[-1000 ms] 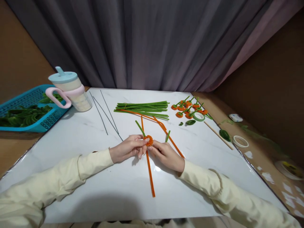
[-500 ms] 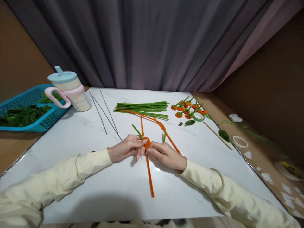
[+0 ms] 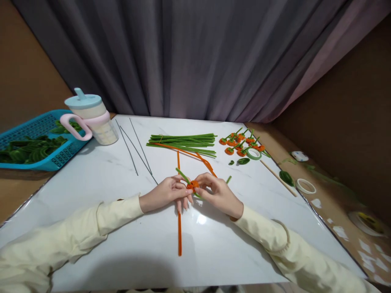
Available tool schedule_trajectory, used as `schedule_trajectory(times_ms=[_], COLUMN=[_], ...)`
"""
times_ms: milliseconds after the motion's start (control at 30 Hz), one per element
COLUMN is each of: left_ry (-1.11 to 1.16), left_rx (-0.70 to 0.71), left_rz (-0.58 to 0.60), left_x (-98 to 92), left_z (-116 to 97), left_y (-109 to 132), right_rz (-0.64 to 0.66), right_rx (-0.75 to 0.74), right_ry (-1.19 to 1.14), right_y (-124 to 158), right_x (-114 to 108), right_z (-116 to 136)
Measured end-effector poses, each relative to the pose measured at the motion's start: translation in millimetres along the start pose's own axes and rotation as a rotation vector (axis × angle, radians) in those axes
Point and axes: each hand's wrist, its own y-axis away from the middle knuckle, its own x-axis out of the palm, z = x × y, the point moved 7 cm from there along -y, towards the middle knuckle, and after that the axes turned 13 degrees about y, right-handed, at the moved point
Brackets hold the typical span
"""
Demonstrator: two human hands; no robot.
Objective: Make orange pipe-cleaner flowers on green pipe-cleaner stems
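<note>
Between my two hands is a small orange pipe-cleaner flower (image 3: pixel 193 186) with green pipe cleaner (image 3: pixel 182 175) running through it; one green end points up on the left, another (image 3: pixel 229 179) shows behind my right hand. My left hand (image 3: pixel 168 192) pinches the flower from its left side. My right hand (image 3: pixel 218 193) is closed on its right edge, thumb and index finger against the orange loops. A long orange pipe cleaner (image 3: pixel 179 236) passes beneath my left fingers; I cannot tell if they touch it.
A bundle of green pipe cleaners (image 3: pixel 183 140) lies ahead, with finished orange flowers (image 3: pixel 241 140) and green tape (image 3: pixel 253 153) to its right. Thin dark wires (image 3: pixel 134 144), a tumbler (image 3: pixel 102 126) and a blue basket (image 3: pixel 53 162) are leftward. White tape (image 3: pixel 306 186) lies far right.
The flower has turned and shifted slightly right in my hands. The green end behind my right hand has swung rightward. The long orange pipe cleaner's near end has moved left.
</note>
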Motion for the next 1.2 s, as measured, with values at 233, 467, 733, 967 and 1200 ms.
schedule_trajectory(times_ms=[233, 467, 733, 967, 1200], left_ry=[-0.153, -0.269, -0.461, -0.339, -0.257], left_rx=[0.041, 0.041, 0.151, 0.143, 0.147], left_rz=[-0.215, -0.241, -0.282, -0.263, -0.273], left_x=[-2.5, -0.4, -1.4, -4.8, -3.6], left_z=[5.9, 7.3, -2.2, 5.1, 4.9], left_y=[0.8, 2.4, 2.8, 2.3, 0.0], right_rz=[-0.164, -0.165, -0.112, -0.138, -0.153], right_rx=[-0.008, -0.041, -0.158, -0.035, 0.052], right_ry=[0.221, 0.337, 0.362, 0.212, 0.147], right_y=[3.4, 6.1, 9.3, 5.9, 4.9], right_x=[-0.4, 4.8, 14.3, 9.5, 5.2], right_z=[1.6, 8.2, 16.9, 6.7, 1.4])
